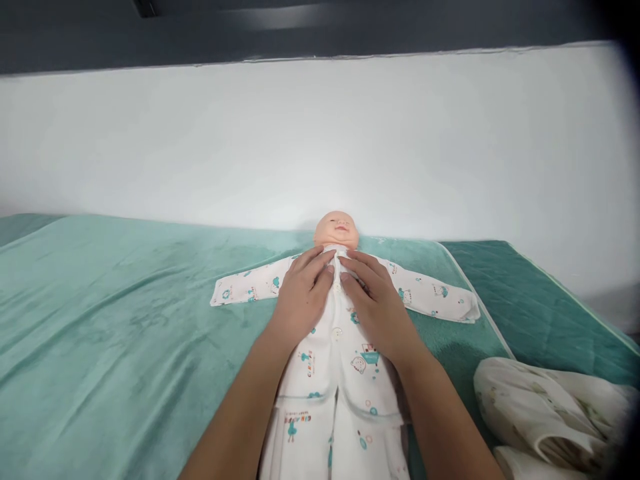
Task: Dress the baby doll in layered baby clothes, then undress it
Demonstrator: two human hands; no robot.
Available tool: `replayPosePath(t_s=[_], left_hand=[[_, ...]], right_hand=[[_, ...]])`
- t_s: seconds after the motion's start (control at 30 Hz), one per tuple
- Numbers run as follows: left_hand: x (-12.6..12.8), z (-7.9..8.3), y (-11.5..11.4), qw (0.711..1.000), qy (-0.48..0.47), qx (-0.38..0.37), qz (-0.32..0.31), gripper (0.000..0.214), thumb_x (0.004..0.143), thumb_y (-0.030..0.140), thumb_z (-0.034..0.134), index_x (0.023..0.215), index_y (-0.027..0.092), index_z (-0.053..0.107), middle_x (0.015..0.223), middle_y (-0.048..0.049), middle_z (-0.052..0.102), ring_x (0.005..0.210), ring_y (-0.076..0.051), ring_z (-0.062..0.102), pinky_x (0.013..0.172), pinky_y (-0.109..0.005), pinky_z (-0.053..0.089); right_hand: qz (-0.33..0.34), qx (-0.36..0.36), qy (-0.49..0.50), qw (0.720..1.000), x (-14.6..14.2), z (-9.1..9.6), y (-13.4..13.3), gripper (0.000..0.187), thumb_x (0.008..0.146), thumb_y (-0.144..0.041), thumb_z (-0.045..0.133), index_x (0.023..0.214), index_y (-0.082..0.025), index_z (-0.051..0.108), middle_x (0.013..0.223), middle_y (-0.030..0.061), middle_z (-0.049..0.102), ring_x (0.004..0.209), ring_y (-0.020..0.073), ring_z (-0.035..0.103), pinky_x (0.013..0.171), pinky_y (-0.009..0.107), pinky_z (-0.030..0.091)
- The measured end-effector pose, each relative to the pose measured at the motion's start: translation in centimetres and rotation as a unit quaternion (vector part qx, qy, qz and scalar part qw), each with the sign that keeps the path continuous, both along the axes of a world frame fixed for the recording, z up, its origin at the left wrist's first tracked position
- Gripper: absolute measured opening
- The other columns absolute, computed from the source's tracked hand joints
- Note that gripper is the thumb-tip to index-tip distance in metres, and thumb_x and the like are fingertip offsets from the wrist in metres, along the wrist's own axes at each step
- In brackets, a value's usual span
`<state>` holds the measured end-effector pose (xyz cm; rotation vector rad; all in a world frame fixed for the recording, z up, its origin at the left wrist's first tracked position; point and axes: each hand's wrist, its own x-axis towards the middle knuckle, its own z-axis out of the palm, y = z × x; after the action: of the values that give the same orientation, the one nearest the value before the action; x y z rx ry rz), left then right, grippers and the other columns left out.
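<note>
Fingertips of the left hand and right hand are set on the upper front of the printed jacket, one hand on each side of the front edge, with the fingers bent and the thumbs close beside them. Whether cloth is pinched or merely pressed cannot be told, as the contact is covered by the hands.

Caution: the front edges could be set out of line if one side is drawn higher than the other; uneven pull would be the likely cause. Creasing or strain at the button could result if the cloth is tugged toward 12 o'clock. The doll's head could be tilted if pressure is applied too near the neck.

Location, with the clock centred between the fingertips and 12 o'clock toward the wall: the jacket is positioned directly under the fingers. The head is located at 12 o'clock, just beyond them. One sleeve is laid out toward 9 o'clock, the other toward between 3 and 4 o'clock. The button and the trousers are found at 6 o'clock. A white cloth bundle is placed at 4 o'clock, well apart, on the green blanket.
</note>
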<state>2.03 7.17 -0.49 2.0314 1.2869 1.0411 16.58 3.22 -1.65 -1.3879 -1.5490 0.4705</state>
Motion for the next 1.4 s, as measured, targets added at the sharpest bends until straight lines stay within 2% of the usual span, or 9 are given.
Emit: replayPosePath(t_s=[0.2,0.4,0.6,0.73,0.97,1.2,1.4], left_hand=[[-0.04,0.04,0.0,1.0,0.011,0.009,-0.006,0.039,0.1,0.033,0.04,0.131,0.03,0.062,0.145,-0.0029,0.054,0.138,-0.021,0.044,0.118,-0.039,0.032],[-0.06,0.06,-0.03,1.0,0.02,0.005,-0.001,0.039,0.1,0.032,0.039,0.131,0.031,0.063,0.146,-0.0026,0.052,0.138,-0.02,0.044,0.117,-0.039,0.034],[-0.15,-0.08,-0.07,1.0,0.021,0.007,-0.007,0.039,0.1,0.032,0.038,0.13,0.032,0.063,0.146,-0.0033,0.051,0.139,-0.021,0.043,0.118,-0.04,0.034],[-0.18,-0.12,-0.06,0.999,0.029,0.013,-0.014,0.04,0.1,0.03,0.037,0.13,0.033,0.063,0.146,-0.0032,0.051,0.139,-0.021,0.043,0.117,-0.04,0.034],[-0.15,-0.01,-0.14,0.999,0.048,0.016,-0.018,0.04,0.1,0.026,0.037,0.127,0.033,0.064,0.146,-0.0024,0.051,0.141,-0.02,0.04,0.117,-0.041,0.035],[-0.16,0.18,-0.21,0.999,0.048,0.005,-0.013,0.038,0.099,0.025,0.038,0.123,0.033,0.067,0.146,-0.0024,0.051,0.141,-0.02,0.04,0.117,-0.042,0.034],[-0.08,0.23,-0.17,0.999,0.037,0.009,-0.013,0.039,0.099,0.025,0.038,0.127,0.032,0.064,0.146,-0.002,0.052,0.14,-0.019,0.041,0.117,-0.041,0.035]], right_hand=[[-0.004,0.003,-0.013,1.0,-0.06,0.14,-0.01,0.03,0.097,-0.037,0.046,0.122,-0.03,0.063,0.141,0.0028,0.055,0.133,0.0252,0.046,0.113,0.049,0.037],[-0.019,-0.019,-0.001,1.0,-0.18,0.23,-0.2,0.041,0.096,-0.04,0.048,0.135,-0.03,0.052,0.136,0.0054,0.058,0.128,0.0265,0.05,0.109,0.051,0.04],[0.023,-0.003,-0.037,0.999,-0.14,0.49,-0.43,0.049,0.099,-0.034,0.04,0.148,-0.033,0.041,0.15,0.0016,0.048,0.141,0.025,0.039,0.115,0.051,0.033],[0.035,0.001,-0.062,0.997,-0.16,0.66,-0.36,0.047,0.1,-0.031,0.039,0.146,-0.033,0.043,0.15,-0.0005,0.048,0.142,0.0239,0.037,0.118,0.05,0.031],[0.025,0.006,-0.074,0.997,-0.18,0.47,-0.25,0.042,0.099,-0.03,0.04,0.141,-0.028,0.048,0.147,0.0021,0.051,0.139,0.0228,0.04,0.116,0.049,0.034],[-0.001,0.004,-0.037,0.999,-0.31,0.31,-0.08,0.036,0.097,-0.032,0.046,0.132,-0.031,0.055,0.139,0.0016,0.057,0.131,0.0229,0.047,0.11,0.046,0.039],[-0.012,0.001,-0.012,1.0,-0.41,0.42,-0.24,0.035,0.096,-0.033,0.048,0.13,-0.031,0.056,0.134,0.0029,0.059,0.127,0.0246,0.05,0.106,0.047,0.04]])
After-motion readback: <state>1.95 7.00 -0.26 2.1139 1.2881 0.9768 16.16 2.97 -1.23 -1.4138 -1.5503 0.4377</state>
